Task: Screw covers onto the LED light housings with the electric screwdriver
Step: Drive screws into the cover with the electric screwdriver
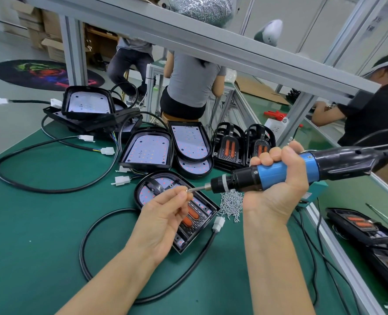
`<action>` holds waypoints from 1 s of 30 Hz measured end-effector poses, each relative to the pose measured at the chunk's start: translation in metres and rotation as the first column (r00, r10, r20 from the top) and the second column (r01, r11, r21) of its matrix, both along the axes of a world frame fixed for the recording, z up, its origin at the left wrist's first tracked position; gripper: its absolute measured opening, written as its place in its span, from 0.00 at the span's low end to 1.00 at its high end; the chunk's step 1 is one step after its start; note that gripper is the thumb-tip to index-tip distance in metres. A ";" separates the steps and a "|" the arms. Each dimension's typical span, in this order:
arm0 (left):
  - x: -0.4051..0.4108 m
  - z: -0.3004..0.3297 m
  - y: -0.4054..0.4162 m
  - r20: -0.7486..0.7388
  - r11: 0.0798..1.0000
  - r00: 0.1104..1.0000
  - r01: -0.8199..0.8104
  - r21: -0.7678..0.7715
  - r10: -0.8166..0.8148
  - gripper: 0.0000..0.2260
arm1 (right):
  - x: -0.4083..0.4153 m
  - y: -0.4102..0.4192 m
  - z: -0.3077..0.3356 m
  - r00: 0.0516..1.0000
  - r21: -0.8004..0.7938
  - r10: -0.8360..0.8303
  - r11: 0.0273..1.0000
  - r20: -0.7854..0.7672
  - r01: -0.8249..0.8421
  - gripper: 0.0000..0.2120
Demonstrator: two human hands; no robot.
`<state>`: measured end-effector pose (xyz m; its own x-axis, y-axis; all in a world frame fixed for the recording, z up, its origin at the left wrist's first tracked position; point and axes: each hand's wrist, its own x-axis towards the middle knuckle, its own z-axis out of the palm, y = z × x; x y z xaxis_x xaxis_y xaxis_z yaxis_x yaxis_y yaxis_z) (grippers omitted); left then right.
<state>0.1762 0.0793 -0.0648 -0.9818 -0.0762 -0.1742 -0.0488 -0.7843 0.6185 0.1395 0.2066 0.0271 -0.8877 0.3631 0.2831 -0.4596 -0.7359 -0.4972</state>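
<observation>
- Above the near housing (177, 210), the left hand (163, 214) pinches a small screw (187, 190) against the bit tip of the electric screwdriver (279, 172); if it seats crooked, it may drop into the cover's ribs.
- The right hand (277, 176) has its grip wrapped tight round the blue barrel, held level in mid-air; pressing the trigger now could nip the left fingertips (184, 195).
- The cover (156, 186) lies loose in the housing on the green table (52, 223), so a push off-centre may shift it.
- The screw pile (231, 204) sits just beside the housing; a sweeping wrist could scatter it.
</observation>
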 end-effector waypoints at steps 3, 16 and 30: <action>-0.001 0.000 0.001 -0.044 0.994 0.997 -0.071 -0.087 0.068 0.07 | -0.001 -0.001 -0.003 1.000 -0.014 -0.010 1.000 0.009 0.010 0.09; -0.008 0.004 0.003 -0.029 0.991 0.995 0.095 0.095 -0.093 0.06 | 0.000 0.004 0.002 0.999 -0.032 0.001 0.999 -0.032 -0.002 0.09; -0.008 0.004 0.000 -0.022 0.996 0.997 0.072 0.059 -0.071 0.07 | -0.001 0.002 0.003 1.000 -0.022 0.007 1.000 -0.017 -0.008 0.10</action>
<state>0.1681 0.0793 -0.0612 -0.9876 0.0043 -0.1567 -0.0944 -0.8145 0.5724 0.1387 0.2090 0.0296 -0.8855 0.3628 0.2903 -0.4624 -0.7498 -0.4734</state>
